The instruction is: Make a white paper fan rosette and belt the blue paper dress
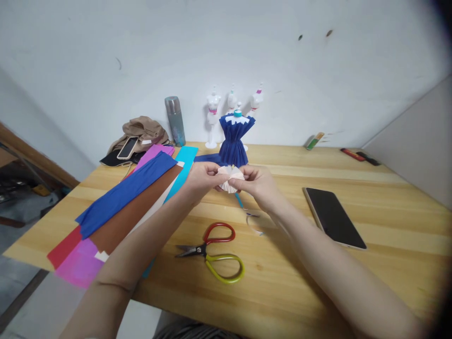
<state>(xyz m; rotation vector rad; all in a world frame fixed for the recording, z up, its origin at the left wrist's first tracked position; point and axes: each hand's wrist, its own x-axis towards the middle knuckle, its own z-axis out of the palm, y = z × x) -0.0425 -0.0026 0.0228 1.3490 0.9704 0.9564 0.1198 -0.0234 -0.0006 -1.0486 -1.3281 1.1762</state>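
Observation:
Between both hands is a small round pleated paper rosette (231, 184), pale cream-pink and fanned out like a circle. My left hand (205, 179) pinches its left edge, and my right hand (257, 184) pinches the right edge with thumb and fingers. Right behind it stands a miniature dress form (233, 141) wearing a dark blue pleated paper dress, with a teal band at the neck. Open scissors (201, 250) with one red and one yellow handle lie on the table nearer to me, below the hands. Thin paper scraps (254, 223) lie under my right wrist.
Sheets of coloured crepe paper (127, 197) are piled on the left. Several white dress forms (212, 117) stand against the wall beside a thermos (174, 121). A brown cloth (141, 129) and phone (127, 148) lie back left, a dark tablet (334, 216) right, a glue stick (315, 141) behind.

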